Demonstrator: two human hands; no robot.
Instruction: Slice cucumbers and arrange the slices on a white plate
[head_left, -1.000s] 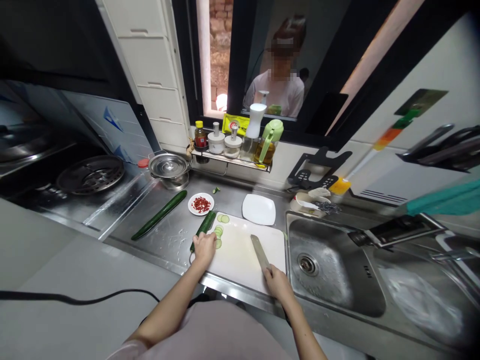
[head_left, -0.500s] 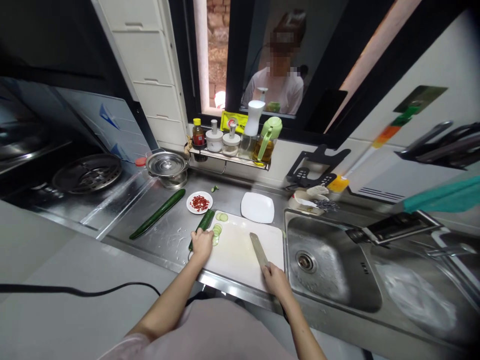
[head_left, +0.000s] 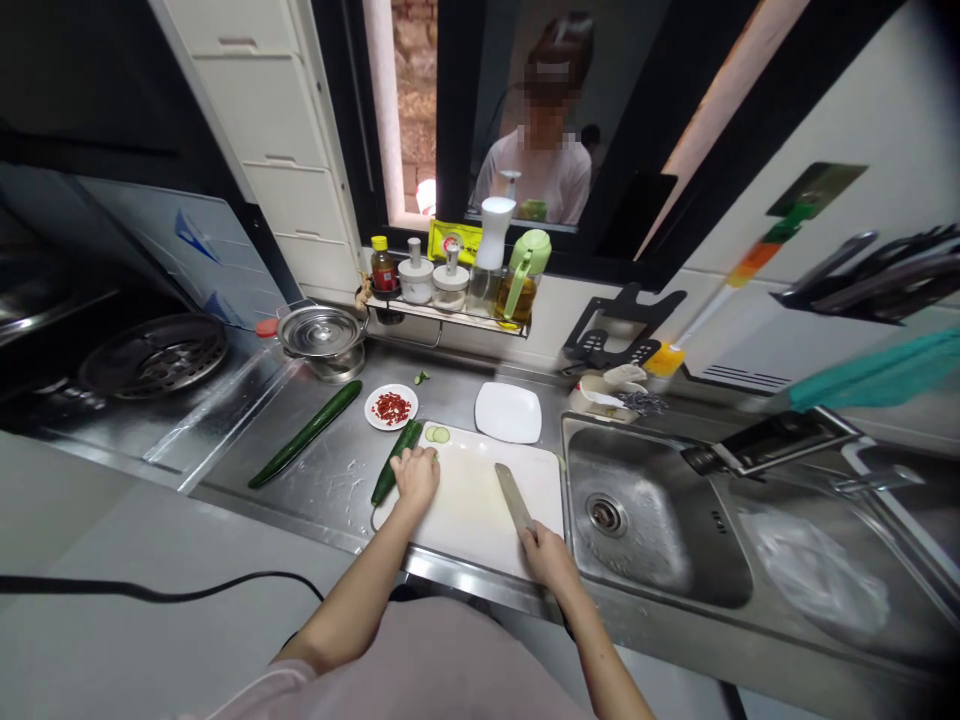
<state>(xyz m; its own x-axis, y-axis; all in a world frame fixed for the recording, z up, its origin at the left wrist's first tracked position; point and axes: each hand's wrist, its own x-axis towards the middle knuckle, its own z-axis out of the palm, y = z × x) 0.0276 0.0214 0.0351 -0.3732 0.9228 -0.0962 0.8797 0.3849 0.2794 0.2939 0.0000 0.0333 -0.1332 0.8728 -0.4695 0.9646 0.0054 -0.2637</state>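
My right hand [head_left: 547, 552] grips a kitchen knife [head_left: 513, 497], its blade lying over the right part of the white cutting board [head_left: 469, 510]. At the board's left side my left hand [head_left: 417, 478] is closed over the cucumber slices, which it hides almost wholly. Two loose cucumber slices [head_left: 438, 434] lie just beyond its fingers. Left of this hand, along the board's edge, rests a cut cucumber [head_left: 393, 468]. A whole cucumber [head_left: 306, 436] lies farther left on the steel counter.
Behind the board stand a small plate of chopped red pieces [head_left: 391, 407] and a square white plate [head_left: 508, 412]. The sink [head_left: 660, 520] with its faucet [head_left: 772, 446] is to the right. A lidded steel pot [head_left: 322, 335] and a condiment rack [head_left: 450, 312] are at the back.
My left hand has moved right, off the cut cucumber and onto the slices, now covering them. The knife has stayed nearly in place over the board.
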